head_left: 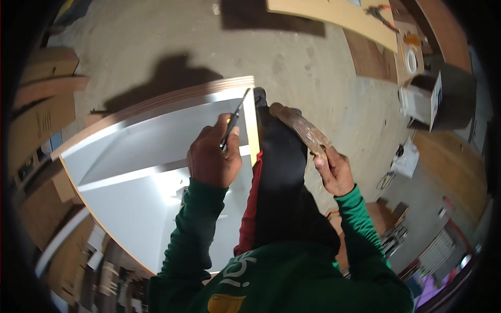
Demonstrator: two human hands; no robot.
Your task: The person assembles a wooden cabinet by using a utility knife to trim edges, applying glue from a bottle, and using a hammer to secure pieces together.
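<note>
My left hand (215, 156) is closed around the black and yellow handle of a slim screwdriver-like tool (237, 113). Its metal tip lies over the near-right top corner of a white-lined wooden cabinet (120, 176); whether it touches the edge I cannot tell. On the right, my right hand (335, 169) grips the lower end of a curved brown wooden stick (302, 128), which has a shiny, wrapped-looking surface. The stick's rounded far end is beside my black-trousered leg (282, 172), apart from the tool. The leg is up against the cabinet's right side.
Cardboard boxes (55, 122) and boards line the left. At the top right are a light board (334, 18), red-handled pliers (383, 16) and a white tape roll (410, 61). A white and black box (430, 99) and a white bag (406, 159) sit at right.
</note>
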